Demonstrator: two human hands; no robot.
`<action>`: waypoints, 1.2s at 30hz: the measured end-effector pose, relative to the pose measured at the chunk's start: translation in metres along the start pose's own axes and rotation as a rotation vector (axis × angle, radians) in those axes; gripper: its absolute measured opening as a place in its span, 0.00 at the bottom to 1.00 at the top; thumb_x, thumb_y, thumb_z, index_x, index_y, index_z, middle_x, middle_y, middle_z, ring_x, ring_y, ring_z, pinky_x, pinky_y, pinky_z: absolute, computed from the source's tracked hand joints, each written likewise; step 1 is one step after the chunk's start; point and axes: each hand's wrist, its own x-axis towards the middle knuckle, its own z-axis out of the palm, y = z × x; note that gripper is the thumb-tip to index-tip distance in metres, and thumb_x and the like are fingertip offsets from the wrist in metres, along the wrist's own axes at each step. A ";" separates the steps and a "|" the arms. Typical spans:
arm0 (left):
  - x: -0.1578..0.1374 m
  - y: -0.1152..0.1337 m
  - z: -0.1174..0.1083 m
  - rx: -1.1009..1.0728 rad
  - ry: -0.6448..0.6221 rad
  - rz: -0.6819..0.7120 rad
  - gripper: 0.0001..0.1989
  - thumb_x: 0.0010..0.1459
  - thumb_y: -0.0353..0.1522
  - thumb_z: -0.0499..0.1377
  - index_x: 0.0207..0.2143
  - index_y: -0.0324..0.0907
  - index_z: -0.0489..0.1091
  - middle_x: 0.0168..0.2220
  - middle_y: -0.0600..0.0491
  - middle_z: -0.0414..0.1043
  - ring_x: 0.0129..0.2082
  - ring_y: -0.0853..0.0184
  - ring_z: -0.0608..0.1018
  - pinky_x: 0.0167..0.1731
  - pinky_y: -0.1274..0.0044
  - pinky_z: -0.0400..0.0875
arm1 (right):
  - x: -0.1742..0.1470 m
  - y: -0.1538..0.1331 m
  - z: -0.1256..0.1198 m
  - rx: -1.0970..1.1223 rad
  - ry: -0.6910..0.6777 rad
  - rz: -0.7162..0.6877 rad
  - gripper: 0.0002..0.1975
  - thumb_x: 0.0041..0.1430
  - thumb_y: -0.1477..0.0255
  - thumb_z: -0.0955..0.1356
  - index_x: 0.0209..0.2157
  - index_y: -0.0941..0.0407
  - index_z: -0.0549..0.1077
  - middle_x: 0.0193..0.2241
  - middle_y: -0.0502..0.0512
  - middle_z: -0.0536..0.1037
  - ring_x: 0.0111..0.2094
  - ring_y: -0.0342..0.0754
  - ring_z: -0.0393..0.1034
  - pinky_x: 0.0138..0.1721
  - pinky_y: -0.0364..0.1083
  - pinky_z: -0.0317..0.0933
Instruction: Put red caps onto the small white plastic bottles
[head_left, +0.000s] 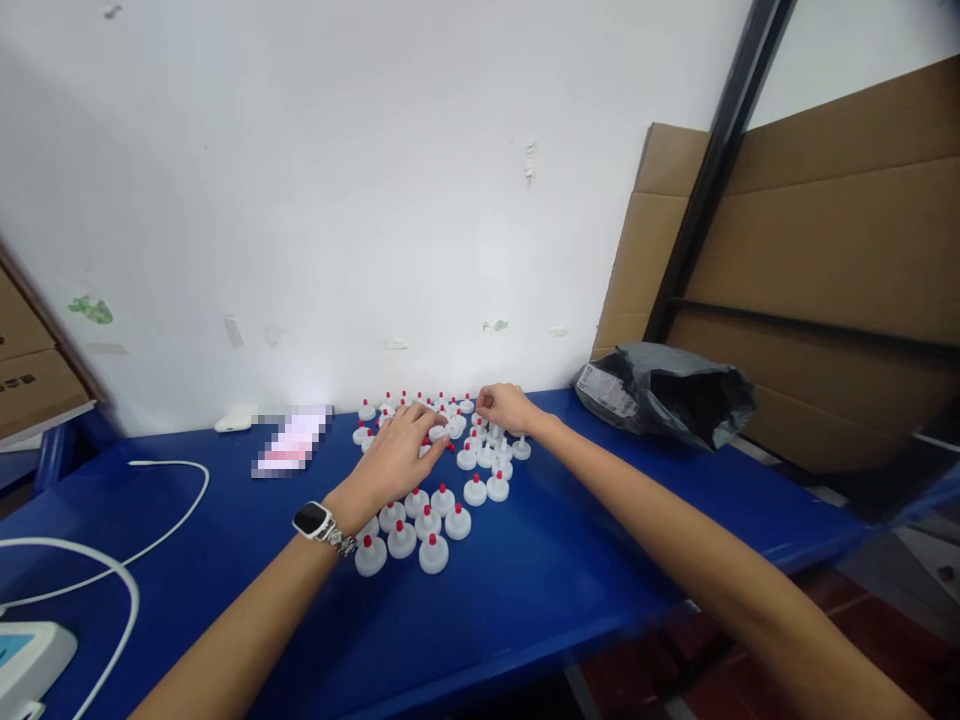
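Observation:
Many white round nozzle caps point(433, 554), most with small red tips, stand upright on the blue table point(570, 560). My left hand point(401, 452), with a watch on its wrist, is over the middle of the group. Between its thumb and fingers is a white cap point(437, 433). My right hand point(508, 407) is at the group's back right, thumb and fingertips pinched together. Whatever is in that pinch is too small to make out. Below it stand white caps without red tips point(521, 449). A few loose red tips point(451, 448) lie near my left thumb.
At the back right lies an open grey plastic bag point(664, 395) against cardboard point(825, 240) and a black metal post point(705, 170). A white cable point(180, 510) and a white device point(34, 665) are at the left. A blurred-out pink item point(292, 443) lies near the wall.

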 end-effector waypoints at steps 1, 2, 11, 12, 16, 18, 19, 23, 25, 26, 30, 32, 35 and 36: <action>0.002 0.001 0.000 0.008 0.008 -0.004 0.17 0.65 0.41 0.48 0.48 0.44 0.68 0.46 0.47 0.68 0.48 0.56 0.70 0.48 0.61 0.66 | -0.002 -0.004 -0.002 0.042 0.034 -0.009 0.06 0.55 0.72 0.67 0.33 0.56 0.76 0.31 0.52 0.80 0.35 0.46 0.72 0.40 0.44 0.58; 0.004 0.002 0.000 0.011 0.022 -0.009 0.17 0.65 0.41 0.48 0.49 0.44 0.67 0.47 0.47 0.68 0.49 0.55 0.70 0.48 0.61 0.66 | -0.005 -0.010 -0.005 0.110 0.071 -0.025 0.06 0.55 0.72 0.67 0.34 0.56 0.75 0.31 0.53 0.80 0.34 0.45 0.72 0.38 0.44 0.59; -0.010 -0.002 -0.001 -0.054 0.007 -0.031 0.16 0.67 0.41 0.45 0.47 0.42 0.65 0.42 0.47 0.70 0.44 0.57 0.72 0.45 0.63 0.67 | -0.042 -0.070 -0.015 0.636 0.033 -0.237 0.13 0.61 0.64 0.64 0.38 0.58 0.74 0.31 0.54 0.79 0.32 0.45 0.72 0.35 0.43 0.62; -0.014 -0.005 -0.002 -0.047 -0.009 -0.028 0.16 0.67 0.40 0.44 0.46 0.42 0.65 0.41 0.46 0.70 0.43 0.57 0.71 0.45 0.63 0.67 | -0.043 -0.069 -0.011 0.545 0.060 -0.216 0.13 0.61 0.64 0.64 0.38 0.58 0.74 0.31 0.55 0.79 0.33 0.45 0.72 0.36 0.44 0.61; -0.025 -0.012 -0.005 -0.001 -0.043 -0.015 0.15 0.67 0.39 0.45 0.47 0.40 0.64 0.43 0.45 0.69 0.45 0.56 0.70 0.46 0.63 0.67 | -0.039 -0.065 0.003 0.001 0.018 -0.161 0.11 0.57 0.64 0.67 0.30 0.56 0.77 0.30 0.58 0.79 0.40 0.54 0.70 0.46 0.52 0.55; -0.027 -0.011 -0.005 0.010 -0.056 -0.015 0.15 0.67 0.39 0.45 0.47 0.40 0.64 0.43 0.45 0.69 0.45 0.56 0.69 0.46 0.63 0.67 | -0.034 -0.068 0.008 -0.189 -0.073 -0.161 0.11 0.54 0.63 0.68 0.29 0.56 0.77 0.30 0.60 0.79 0.43 0.60 0.69 0.49 0.56 0.51; -0.028 -0.011 -0.005 0.012 -0.059 -0.016 0.15 0.67 0.39 0.44 0.47 0.40 0.64 0.43 0.45 0.69 0.45 0.56 0.69 0.46 0.63 0.67 | -0.031 -0.071 0.009 -0.252 -0.112 -0.163 0.11 0.54 0.63 0.68 0.29 0.57 0.78 0.30 0.62 0.79 0.44 0.61 0.68 0.49 0.57 0.50; -0.029 -0.010 -0.004 0.015 -0.054 -0.024 0.15 0.67 0.39 0.44 0.45 0.41 0.64 0.42 0.46 0.68 0.44 0.57 0.69 0.45 0.63 0.67 | -0.023 -0.083 0.011 -0.379 -0.193 -0.183 0.09 0.53 0.69 0.67 0.29 0.60 0.77 0.32 0.65 0.79 0.43 0.59 0.70 0.51 0.56 0.49; -0.031 -0.011 -0.004 0.019 -0.045 -0.023 0.15 0.67 0.39 0.44 0.46 0.41 0.63 0.43 0.46 0.68 0.44 0.57 0.69 0.46 0.63 0.67 | -0.022 -0.084 0.011 -0.334 -0.177 -0.179 0.08 0.54 0.70 0.66 0.28 0.59 0.76 0.32 0.62 0.80 0.41 0.56 0.72 0.51 0.55 0.49; -0.031 -0.011 -0.004 0.020 -0.041 -0.021 0.15 0.67 0.39 0.44 0.46 0.41 0.63 0.43 0.46 0.68 0.44 0.57 0.69 0.47 0.62 0.66 | -0.023 -0.082 0.010 -0.283 -0.150 -0.171 0.08 0.55 0.70 0.66 0.27 0.59 0.75 0.31 0.61 0.80 0.40 0.55 0.72 0.50 0.54 0.50; -0.032 -0.011 -0.006 0.011 -0.037 -0.015 0.15 0.68 0.39 0.43 0.45 0.41 0.63 0.43 0.46 0.68 0.45 0.58 0.70 0.47 0.62 0.66 | -0.031 -0.072 0.010 0.148 -0.018 -0.130 0.11 0.59 0.66 0.65 0.26 0.57 0.71 0.27 0.56 0.79 0.32 0.49 0.73 0.39 0.48 0.58; -0.032 -0.008 -0.007 0.000 -0.041 -0.012 0.14 0.68 0.39 0.43 0.44 0.41 0.63 0.43 0.46 0.68 0.44 0.58 0.70 0.47 0.62 0.66 | -0.034 -0.070 0.014 0.513 -0.026 -0.120 0.12 0.59 0.63 0.66 0.29 0.57 0.69 0.26 0.55 0.79 0.27 0.46 0.71 0.32 0.45 0.60; -0.033 -0.002 -0.008 -0.028 -0.052 -0.020 0.14 0.68 0.39 0.43 0.43 0.41 0.63 0.41 0.47 0.68 0.43 0.58 0.70 0.47 0.62 0.66 | -0.037 -0.075 0.023 0.968 0.005 -0.106 0.17 0.54 0.57 0.69 0.29 0.57 0.68 0.22 0.51 0.76 0.22 0.42 0.67 0.26 0.43 0.59; -0.033 0.000 -0.008 -0.046 -0.054 -0.029 0.15 0.68 0.39 0.43 0.43 0.41 0.63 0.41 0.47 0.68 0.43 0.58 0.71 0.47 0.62 0.66 | -0.039 -0.078 0.026 1.058 0.034 -0.100 0.18 0.52 0.55 0.71 0.29 0.57 0.68 0.20 0.50 0.74 0.20 0.41 0.65 0.25 0.42 0.58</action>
